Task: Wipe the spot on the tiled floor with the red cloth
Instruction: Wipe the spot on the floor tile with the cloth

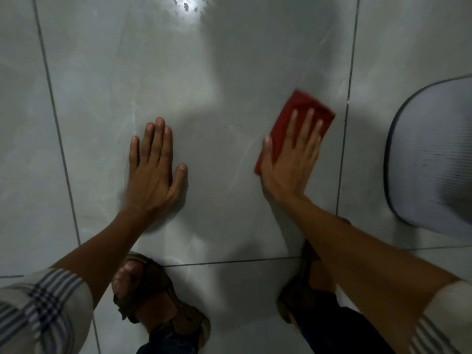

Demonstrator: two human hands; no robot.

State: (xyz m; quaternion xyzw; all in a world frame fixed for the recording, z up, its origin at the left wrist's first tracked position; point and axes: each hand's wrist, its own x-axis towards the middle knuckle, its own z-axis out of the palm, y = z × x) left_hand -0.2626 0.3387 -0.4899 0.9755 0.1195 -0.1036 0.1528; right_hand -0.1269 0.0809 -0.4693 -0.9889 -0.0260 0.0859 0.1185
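Observation:
A folded red cloth [301,108] lies flat on the grey tiled floor [204,72], right of centre. My right hand [290,164] presses down on it with straight, spread fingers; the cloth sticks out beyond the fingertips and beside the thumb. A few tiny dark specks [237,125] mark the tile to the left of the cloth, apart from it. My left hand [153,167] rests flat on the same tile, palm down, fingers together, holding nothing.
A grey ribbed mat with a dark rim [429,154] lies at the right edge. My two sandalled feet [158,292] stand at the bottom of the view. A bright light reflection with dark flecks [186,5] shows at the top. Dark grout lines cross the floor.

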